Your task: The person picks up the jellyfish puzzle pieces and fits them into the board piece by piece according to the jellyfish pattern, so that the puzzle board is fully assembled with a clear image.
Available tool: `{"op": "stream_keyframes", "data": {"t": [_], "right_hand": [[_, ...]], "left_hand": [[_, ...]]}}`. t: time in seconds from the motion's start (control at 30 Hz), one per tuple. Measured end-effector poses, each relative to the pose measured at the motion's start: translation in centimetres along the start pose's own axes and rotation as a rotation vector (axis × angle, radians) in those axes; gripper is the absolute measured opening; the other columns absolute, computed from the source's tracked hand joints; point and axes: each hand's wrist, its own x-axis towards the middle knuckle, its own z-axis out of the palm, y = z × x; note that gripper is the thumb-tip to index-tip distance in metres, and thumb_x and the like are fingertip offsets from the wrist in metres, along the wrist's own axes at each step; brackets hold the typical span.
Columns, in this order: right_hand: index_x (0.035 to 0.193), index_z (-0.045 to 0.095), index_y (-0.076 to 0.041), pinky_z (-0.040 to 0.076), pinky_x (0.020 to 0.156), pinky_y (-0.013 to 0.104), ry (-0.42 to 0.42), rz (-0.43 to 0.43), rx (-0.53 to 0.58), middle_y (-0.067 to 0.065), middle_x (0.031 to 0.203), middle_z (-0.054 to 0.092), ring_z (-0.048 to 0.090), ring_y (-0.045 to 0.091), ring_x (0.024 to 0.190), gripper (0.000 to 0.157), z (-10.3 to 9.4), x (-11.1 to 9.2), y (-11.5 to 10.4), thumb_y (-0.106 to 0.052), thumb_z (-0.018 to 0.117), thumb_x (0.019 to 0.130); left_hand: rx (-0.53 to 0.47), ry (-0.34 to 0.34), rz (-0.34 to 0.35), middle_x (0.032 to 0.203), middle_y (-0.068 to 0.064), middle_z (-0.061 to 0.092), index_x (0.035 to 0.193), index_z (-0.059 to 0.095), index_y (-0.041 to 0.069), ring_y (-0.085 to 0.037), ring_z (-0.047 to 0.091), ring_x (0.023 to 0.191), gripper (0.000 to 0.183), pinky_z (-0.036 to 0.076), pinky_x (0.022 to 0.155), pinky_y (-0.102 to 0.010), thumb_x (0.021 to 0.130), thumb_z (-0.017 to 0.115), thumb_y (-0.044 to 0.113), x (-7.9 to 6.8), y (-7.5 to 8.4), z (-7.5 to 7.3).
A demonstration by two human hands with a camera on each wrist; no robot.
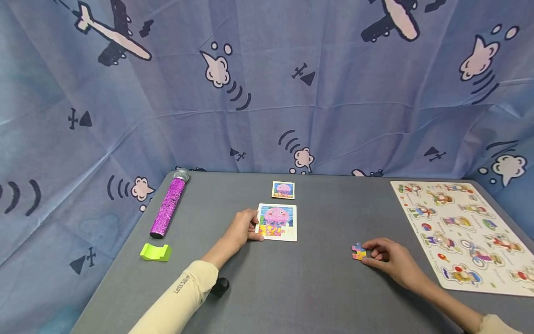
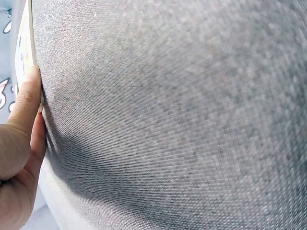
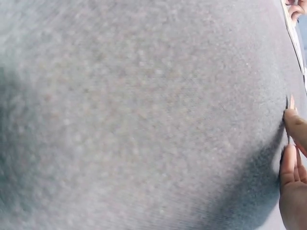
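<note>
A square jigsaw puzzle board (image 1: 277, 218) with a pink jellyfish picture lies mid-table, its lower right part bare white. My left hand (image 1: 243, 227) grips its left edge, thumb at the lower left corner. In the left wrist view the thumb and a finger of my left hand (image 2: 24, 129) pinch the board's rim (image 2: 25, 52). Over to the right, my right hand (image 1: 394, 260) pinches a small jigsaw piece (image 1: 358, 252), blue, pink and yellow, between thumb and forefinger. From the right wrist, the right hand (image 3: 293, 167) shows at the frame's edge, the piece seen edge-on.
Behind the board is a small jellyfish picture card (image 1: 283, 190). A purple glitter microphone (image 1: 168, 206) and a lime-green curved block (image 1: 155, 252) lie at left. A large board of figures (image 1: 467, 232) covers the right side. A black object (image 1: 220, 287) sits by the left sleeve.
</note>
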Motion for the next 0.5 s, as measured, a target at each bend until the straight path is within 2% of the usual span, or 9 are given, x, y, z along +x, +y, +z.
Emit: {"op": "stream_keyframes", "data": {"t": [0.2,0.27,0.33,0.5], "right_hand": [[0.103,0.064,0.006,0.049,0.058,0.018,-0.002,-0.025,0.139,0.007,0.08,0.069,0.061,-0.002,0.07,0.028,-0.53,0.23,0.4,0.002,0.075,0.078],[0.104,0.063,0.007,0.049,0.059,0.017,-0.004,-0.01,0.18,0.008,0.082,0.07,0.063,-0.001,0.072,0.028,-0.65,0.24,0.55,0.003,0.074,0.079],[0.107,0.062,0.008,0.049,0.059,0.017,-0.008,0.02,0.218,0.008,0.082,0.071,0.064,0.0,0.073,0.029,-0.72,0.13,0.72,0.002,0.073,0.08],[0.112,0.061,0.01,0.05,0.062,0.019,-0.006,0.169,0.335,0.004,0.085,0.073,0.066,0.001,0.077,0.035,-0.89,-0.24,1.02,-0.004,0.073,0.083]], "left_hand": [[-0.004,0.003,-0.02,0.074,-0.012,0.051,0.078,0.053,-0.003,-0.011,0.043,0.062,0.043,0.04,0.057,-0.022,0.059,0.091,0.006,-0.05,0.15,-0.07],[-0.005,0.0,-0.024,0.073,-0.011,0.05,0.078,0.052,-0.003,-0.011,0.042,0.062,0.044,0.04,0.057,-0.022,0.06,0.091,0.007,-0.08,0.18,-0.08],[-0.006,-0.006,-0.023,0.071,-0.009,0.048,0.078,0.052,-0.003,-0.011,0.042,0.062,0.044,0.04,0.057,-0.022,0.06,0.09,0.007,-0.11,0.2,-0.08],[-0.002,-0.01,-0.018,0.071,-0.007,0.046,0.078,0.052,-0.002,-0.011,0.042,0.063,0.043,0.04,0.057,-0.021,0.061,0.09,0.008,-0.12,0.27,-0.09]]}}
